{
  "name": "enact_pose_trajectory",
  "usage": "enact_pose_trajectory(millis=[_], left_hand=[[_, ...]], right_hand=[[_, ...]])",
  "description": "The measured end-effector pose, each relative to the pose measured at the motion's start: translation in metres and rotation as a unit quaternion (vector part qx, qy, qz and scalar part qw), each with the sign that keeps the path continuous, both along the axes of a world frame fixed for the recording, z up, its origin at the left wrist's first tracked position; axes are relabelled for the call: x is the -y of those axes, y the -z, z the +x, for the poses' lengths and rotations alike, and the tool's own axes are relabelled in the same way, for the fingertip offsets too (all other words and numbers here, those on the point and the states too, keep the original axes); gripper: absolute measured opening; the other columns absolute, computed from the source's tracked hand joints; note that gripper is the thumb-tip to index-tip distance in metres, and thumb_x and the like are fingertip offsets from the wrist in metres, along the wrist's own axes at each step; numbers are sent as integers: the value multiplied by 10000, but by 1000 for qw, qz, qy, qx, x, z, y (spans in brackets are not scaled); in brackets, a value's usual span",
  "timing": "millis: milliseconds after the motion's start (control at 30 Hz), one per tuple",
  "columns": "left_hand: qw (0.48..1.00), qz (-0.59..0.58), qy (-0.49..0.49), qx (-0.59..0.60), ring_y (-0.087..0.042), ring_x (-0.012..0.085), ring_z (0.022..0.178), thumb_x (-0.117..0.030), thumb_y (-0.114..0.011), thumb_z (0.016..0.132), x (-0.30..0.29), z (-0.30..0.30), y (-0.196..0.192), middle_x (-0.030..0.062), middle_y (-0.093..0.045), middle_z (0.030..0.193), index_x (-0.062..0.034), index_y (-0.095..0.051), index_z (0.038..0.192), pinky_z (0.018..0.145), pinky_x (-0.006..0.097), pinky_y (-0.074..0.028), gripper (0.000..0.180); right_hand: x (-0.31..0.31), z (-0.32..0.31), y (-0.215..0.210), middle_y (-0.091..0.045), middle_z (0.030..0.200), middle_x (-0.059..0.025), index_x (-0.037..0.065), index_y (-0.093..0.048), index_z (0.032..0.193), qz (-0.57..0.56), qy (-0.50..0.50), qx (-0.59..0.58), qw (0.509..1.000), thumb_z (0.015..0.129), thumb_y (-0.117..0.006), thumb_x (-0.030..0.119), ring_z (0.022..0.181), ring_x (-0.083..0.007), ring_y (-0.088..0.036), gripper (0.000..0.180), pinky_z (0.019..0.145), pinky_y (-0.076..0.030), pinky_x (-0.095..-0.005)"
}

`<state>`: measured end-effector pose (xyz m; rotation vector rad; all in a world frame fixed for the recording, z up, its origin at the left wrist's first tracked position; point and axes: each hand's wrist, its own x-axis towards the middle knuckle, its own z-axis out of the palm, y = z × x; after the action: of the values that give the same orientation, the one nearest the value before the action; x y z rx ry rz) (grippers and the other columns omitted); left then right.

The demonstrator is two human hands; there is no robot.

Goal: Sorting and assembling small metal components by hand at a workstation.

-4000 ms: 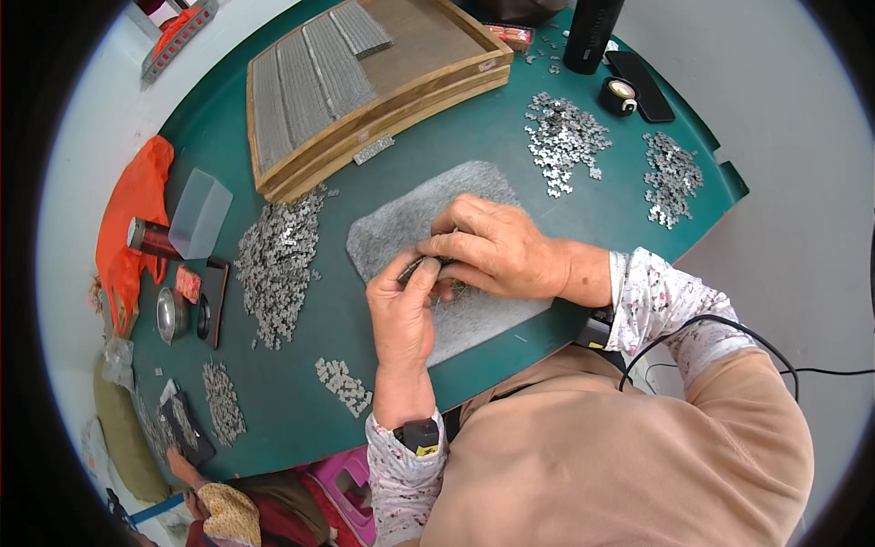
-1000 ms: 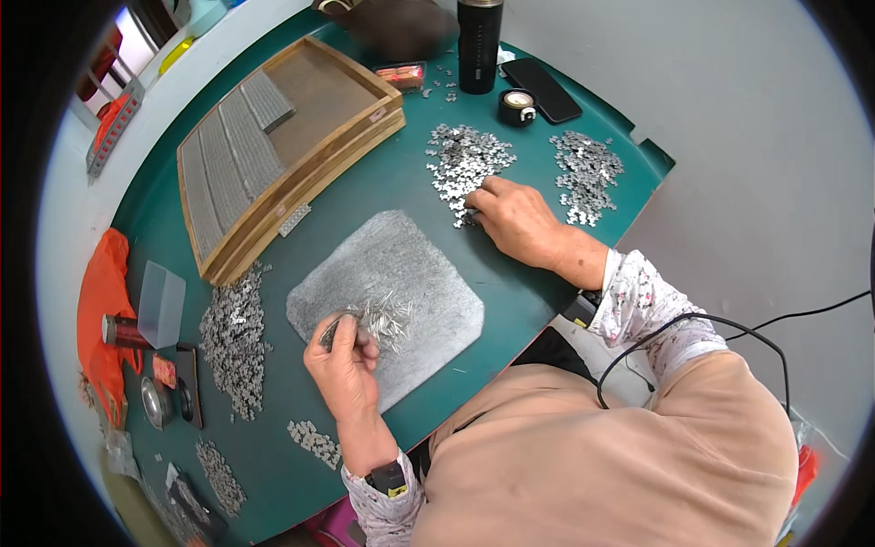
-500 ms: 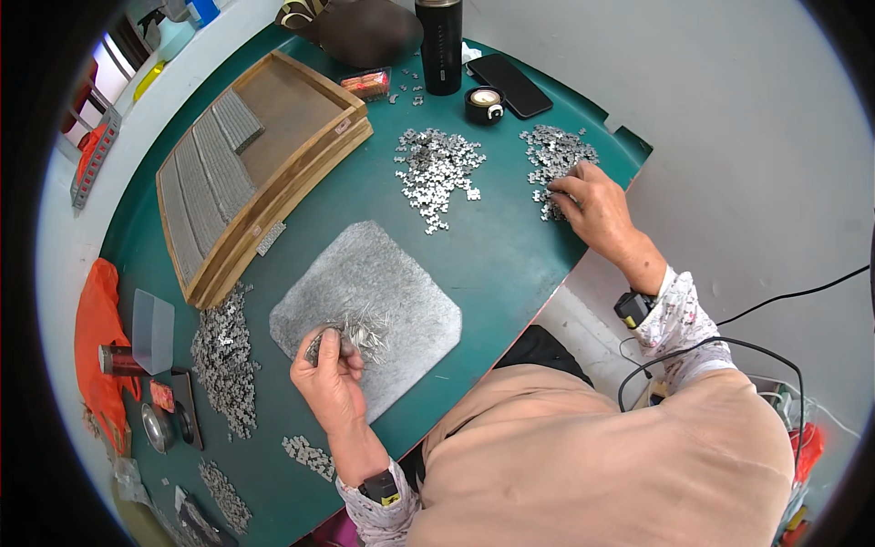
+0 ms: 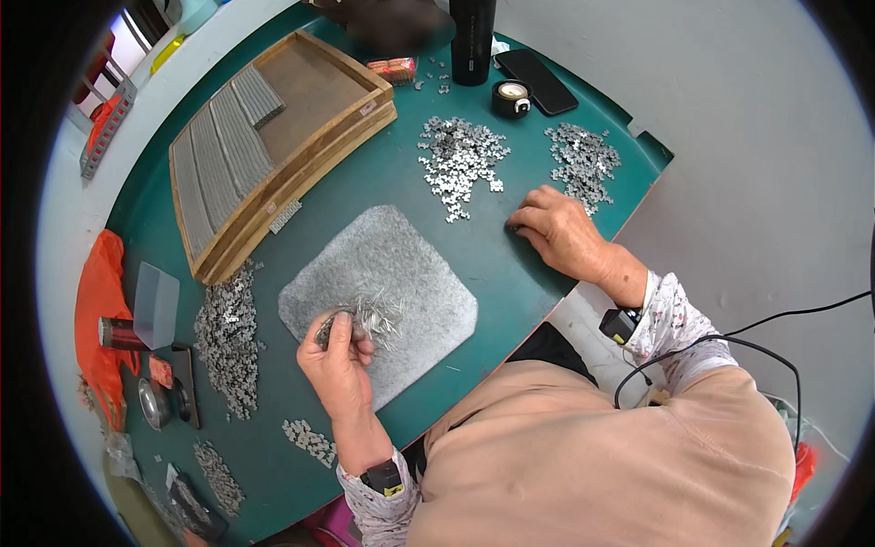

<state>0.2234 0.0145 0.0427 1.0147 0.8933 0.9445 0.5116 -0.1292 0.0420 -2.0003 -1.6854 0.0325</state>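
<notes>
My left hand (image 4: 339, 360) is closed, thumb against fingers, around small grey metal pieces (image 4: 324, 330) at the near left of a grey felt pad (image 4: 433, 283). Beside its fingertips, a loose heap of thin shiny metal pins (image 4: 383, 314) lies on the pad. My right hand (image 4: 567, 239) is over the green table, fingers curled together. Something small and dark shows at its fingertips, too small to name. Just beyond it is a pile of small grey metal pieces (image 4: 583, 159); to its left lies a brighter pile of similar pieces (image 4: 460, 159).
A wooden tray (image 4: 333, 150) holding rows of grey metal strips (image 4: 223, 159) stands at the far left. Nearer lie another pile of metal pieces (image 4: 228, 351) and a clear plastic box (image 4: 157, 305). A black tumbler (image 4: 471, 41) and a phone (image 4: 538, 82) are at the back.
My right hand has left the right-hand pile and come left and nearer, fingers closed. My left hand stays at the pins. The whole view has shifted slightly.
</notes>
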Motion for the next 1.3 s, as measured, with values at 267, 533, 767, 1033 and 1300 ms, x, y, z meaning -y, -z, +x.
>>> enact_pose_trajectory(millis=[267, 533, 767, 1033, 1300], left_hand=[[1000, 5, 10, -2, -522, 110, 487, -109, -645, 907, 0, -1, 2, 53, -589, 663, -1, -638, 907, 413, 203, -353, 108], [1000, 8, 16, 10, -542, 124, 490, -46, -655, 882, 0, 0, 3, 56, -593, 658, 27, -668, 952, 417, 214, -378, 102], [997, 17, 74, 11, -573, 133, 502, -46, -653, 871, 4, 5, 5, 61, -612, 671, 9, -652, 926, 413, 215, -402, 78], [998, -3, 50, 50, -598, 152, 534, -53, -627, 894, 4, 4, 4, 82, -630, 704, 19, -631, 964, 446, 232, -444, 101], [997, 37, 55, 42, -630, 135, 570, -48, -620, 908, 3, 3, 5, 86, -652, 713, 33, -645, 938, 491, 231, -507, 90]], right_hand=[[-1, -4, -7, -612, 895, -118, 31, -675, 954, -10, 8, 1, 1000, 765, -705, 50, 879, -293, -587, 192, 732, -500, -390], [-17, -10, -9, -583, 823, -138, 12, -602, 792, -92, -32, 166, 981, 757, -656, 72, 814, -315, -589, 88, 714, -500, -414], [-64, -72, -21, -619, 826, -161, -1, -611, 863, 84, -142, -167, 972, 798, -632, 71, 762, -339, -624, 99, 659, -504, -422], [-91, -126, -9, -621, 780, -83, 5, -614, 937, 88, -157, -354, 918, 841, -635, 33, 661, -143, -605, 102, 574, -495, -295], [-94, -127, -3, -642, 779, -86, 18, -616, 921, 143, -185, -289, 928, 823, -642, 20, 680, -158, -632, 101, 592, -511, -292]])
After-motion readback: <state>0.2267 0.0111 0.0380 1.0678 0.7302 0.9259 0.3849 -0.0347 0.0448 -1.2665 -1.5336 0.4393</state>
